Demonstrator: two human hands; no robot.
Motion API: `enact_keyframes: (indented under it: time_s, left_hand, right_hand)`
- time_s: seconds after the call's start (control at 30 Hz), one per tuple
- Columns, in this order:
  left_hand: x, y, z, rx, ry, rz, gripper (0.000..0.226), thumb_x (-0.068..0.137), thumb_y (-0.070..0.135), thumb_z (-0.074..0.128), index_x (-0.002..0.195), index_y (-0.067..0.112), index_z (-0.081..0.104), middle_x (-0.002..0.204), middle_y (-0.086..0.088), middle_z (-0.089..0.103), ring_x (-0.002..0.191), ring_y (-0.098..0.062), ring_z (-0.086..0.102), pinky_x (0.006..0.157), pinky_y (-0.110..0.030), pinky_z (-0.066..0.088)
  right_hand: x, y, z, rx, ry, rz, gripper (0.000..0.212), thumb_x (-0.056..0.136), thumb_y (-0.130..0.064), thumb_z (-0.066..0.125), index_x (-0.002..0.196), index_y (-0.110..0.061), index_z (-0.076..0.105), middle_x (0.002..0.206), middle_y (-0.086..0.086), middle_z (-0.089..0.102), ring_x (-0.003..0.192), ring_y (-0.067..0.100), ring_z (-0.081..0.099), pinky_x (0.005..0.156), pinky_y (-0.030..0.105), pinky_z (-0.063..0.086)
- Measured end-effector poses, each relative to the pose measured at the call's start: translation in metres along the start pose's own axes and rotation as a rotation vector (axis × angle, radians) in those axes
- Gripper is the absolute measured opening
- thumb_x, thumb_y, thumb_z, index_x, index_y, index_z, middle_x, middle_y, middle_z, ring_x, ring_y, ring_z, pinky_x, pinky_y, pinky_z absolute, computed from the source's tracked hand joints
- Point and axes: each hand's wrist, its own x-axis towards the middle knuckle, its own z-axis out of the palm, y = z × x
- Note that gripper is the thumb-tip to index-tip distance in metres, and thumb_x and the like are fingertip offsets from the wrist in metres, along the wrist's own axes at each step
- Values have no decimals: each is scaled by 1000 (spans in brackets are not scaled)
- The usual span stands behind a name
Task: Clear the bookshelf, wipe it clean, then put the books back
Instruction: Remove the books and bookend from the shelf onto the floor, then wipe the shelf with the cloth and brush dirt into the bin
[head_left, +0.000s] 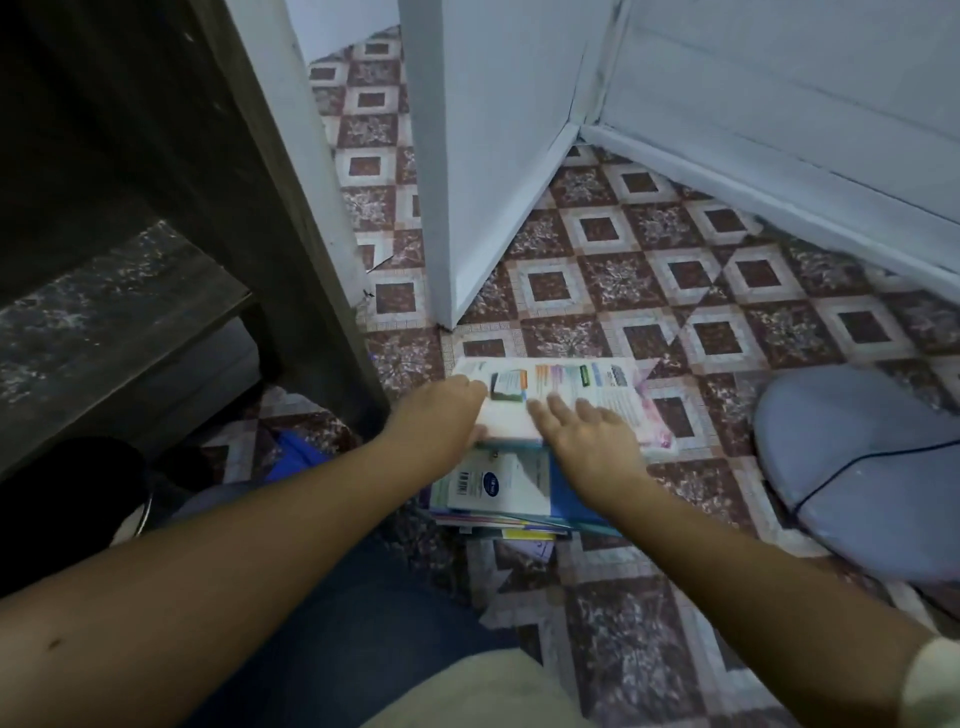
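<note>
left hand (449, 410) grips the white book (608, 389); right hand (587, 434) lies flat on it. the uneven stack (498, 488) just beside could spill if nudged.

top book (566, 384): paper, glossy printed cover, smooth. stack of books (493, 491) under it: same glossy covers, page edges matt paper. bookshelf (156, 130): dark wood, matt, rough and scuffed. floor (623, 280): patterned tile, smooth, slight sheen. wall panels (493, 156): white paint, matt. cushion (857, 467): grey-blue cloth, matt. trousers (363, 623): blue denim.
</note>
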Motion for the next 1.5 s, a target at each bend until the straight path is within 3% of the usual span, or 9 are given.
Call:
enact_keyframes:
  time_s: [0.13, 0.33, 0.5, 0.67, 0.8, 1.07, 1.17, 1.3, 1.5]
  left_hand:
    - [-5, -12, 25, 21, -137, -4, 43, 91, 36, 61, 127, 15, 50, 125, -6, 55, 109, -27, 56, 89, -42, 51]
    - [-16, -23, 38, 18, -191, -25, 37, 88, 37, 64, 119, 19, 54, 112, -2, 57, 96, -22, 58, 78, -41, 55]
    - [-24, -32, 36, 0, -155, -51, 34, 89, 36, 60, 118, 19, 56, 112, -1, 58, 99, -23, 58, 83, -41, 54]
    - [-42, -44, 29, 31, -84, -59, 30, 90, 38, 59, 115, 20, 56, 114, -1, 58, 104, -21, 53, 89, -36, 45]
    - [-55, -62, 11, 67, 19, -84, 31, 92, 39, 56, 117, 21, 55, 116, -1, 56, 106, -21, 51, 91, -35, 40]
    - [-114, -133, -47, 17, 270, -347, 42, 94, 44, 51, 130, 24, 50, 125, 1, 54, 115, -18, 49, 95, -33, 42]
    - [-151, -159, -68, -26, 390, -440, 32, 93, 43, 54, 118, 23, 56, 113, 3, 55, 109, -18, 51, 88, -32, 41]
    - [-200, -184, -91, -72, 553, -523, 14, 87, 36, 62, 93, 26, 55, 89, 8, 47, 95, -19, 54, 78, -33, 40]
    - [-255, -209, -128, 3, 727, -541, 17, 80, 36, 68, 87, 26, 56, 86, 8, 52, 88, -19, 56, 76, -34, 44]
  right_hand:
    - [-23, -16, 50, 17, -215, -85, 71, 96, -12, 48, 153, -12, 4, 156, 17, 18, 133, 37, 34, 103, 45, 42]
    - [-30, -21, 81, 97, -286, -21, 79, 95, -18, 54, 153, -17, 0, 160, 13, 6, 142, 36, 21, 95, 42, 50]
    - [-14, -27, 62, 156, -294, 32, 59, 87, -18, 65, 135, -17, 30, 129, 9, 40, 111, 27, 46, 80, 37, 56]
    - [3, -44, 30, 40, -392, 53, 65, 84, -31, 69, 138, -18, 33, 122, 7, 48, 107, 25, 53, 86, 38, 47]
    - [24, -68, -24, 49, -226, 23, 51, 91, -34, 60, 135, -18, 41, 129, 9, 49, 116, 30, 50, 90, 40, 41]
    - [62, -133, -163, 144, 178, -224, 41, 95, -37, 53, 132, -20, 46, 118, 7, 57, 103, 28, 59, 75, 38, 49]
    - [68, -162, -198, 137, 278, -306, 29, 97, -36, 49, 121, -20, 53, 111, 4, 57, 98, 25, 60, 65, 34, 41]
    - [67, -203, -231, 151, 369, -395, 22, 98, -32, 46, 112, -19, 56, 110, 1, 60, 98, 23, 60, 67, 31, 36]
    - [60, -255, -283, 233, 471, -493, 20, 95, -37, 49, 109, -24, 56, 106, -4, 62, 94, 18, 61, 73, 31, 47]
